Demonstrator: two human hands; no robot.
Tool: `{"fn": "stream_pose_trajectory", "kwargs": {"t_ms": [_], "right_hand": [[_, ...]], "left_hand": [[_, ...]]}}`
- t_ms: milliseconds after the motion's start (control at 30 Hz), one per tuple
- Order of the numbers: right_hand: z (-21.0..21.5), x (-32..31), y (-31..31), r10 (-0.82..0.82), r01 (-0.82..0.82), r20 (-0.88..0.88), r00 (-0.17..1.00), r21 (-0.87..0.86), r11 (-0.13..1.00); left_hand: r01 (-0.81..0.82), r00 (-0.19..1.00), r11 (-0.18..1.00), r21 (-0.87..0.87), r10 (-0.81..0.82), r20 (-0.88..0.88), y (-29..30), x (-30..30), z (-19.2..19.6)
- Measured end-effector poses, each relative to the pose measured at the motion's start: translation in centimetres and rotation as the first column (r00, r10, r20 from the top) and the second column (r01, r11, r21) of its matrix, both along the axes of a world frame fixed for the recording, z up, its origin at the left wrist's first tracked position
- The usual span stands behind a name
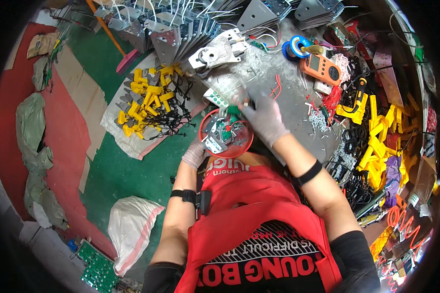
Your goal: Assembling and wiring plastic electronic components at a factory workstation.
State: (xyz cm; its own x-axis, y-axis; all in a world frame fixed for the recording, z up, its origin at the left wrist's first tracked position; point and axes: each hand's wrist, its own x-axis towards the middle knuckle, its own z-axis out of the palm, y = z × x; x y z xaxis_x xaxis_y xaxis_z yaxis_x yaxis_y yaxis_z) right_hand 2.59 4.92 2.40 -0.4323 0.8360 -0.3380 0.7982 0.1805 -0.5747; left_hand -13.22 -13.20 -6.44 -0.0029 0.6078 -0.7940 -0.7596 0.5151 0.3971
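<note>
A red apron (259, 215) fills the lower middle of the view, with both forearms reaching up from it. The left hand (194, 154), in a pale glove, cups the lower left rim of a round red bowl (248, 144) and holds it at the edge of the metal bench (288, 93). Inside the bowl lie small grey and green circuit parts (222, 134). The right hand (265, 118), also gloved, sits just above and to the right of the bowl, its fingers pinched on a small green part (233, 110) over the bowl's top rim. Beyond the right hand stands an orange multimeter (320, 67) beside a blue wire spool (295, 47). Left of the left hand, a heap of yellow plastic pieces with black cords (149, 100) lies on a sack.
</note>
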Motion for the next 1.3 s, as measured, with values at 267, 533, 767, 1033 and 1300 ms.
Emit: {"fn": "stream_pose_trajectory", "kwargs": {"t_ms": [267,533,767,1033,1300], "right_hand": [[1.5,3.1,-4.2,0.15,-0.189,-0.317,0.936,-0.096,0.977],[1.4,4.7,6.3,-0.34,0.339,0.082,0.937,0.032,0.94],[-1.5,4.4,7.3,-0.335,0.32,0.167,0.927,0.11,0.941],[0.7,3.8,5.5,-0.256,0.3,0.291,0.922,-0.117,0.947],[-0.9,4.4,3.3,-0.242,0.225,0.223,0.944,0.1,0.969]], "left_hand": [[-0.048,0.996,0.995,0.082,0.041,0.083,-1.3,0.2,-1.4],[0.012,0.998,1.0,-0.002,-0.012,0.064,-0.4,0.4,-0.8],[0.033,0.997,0.996,0.077,-0.038,0.062,-0.8,0.3,-1.7],[0.068,0.992,0.998,-0.019,-0.065,0.113,-2.1,-0.3,-3.5],[0.02,0.992,0.999,0.031,-0.024,0.125,-1.9,0.0,-2.8]]}}
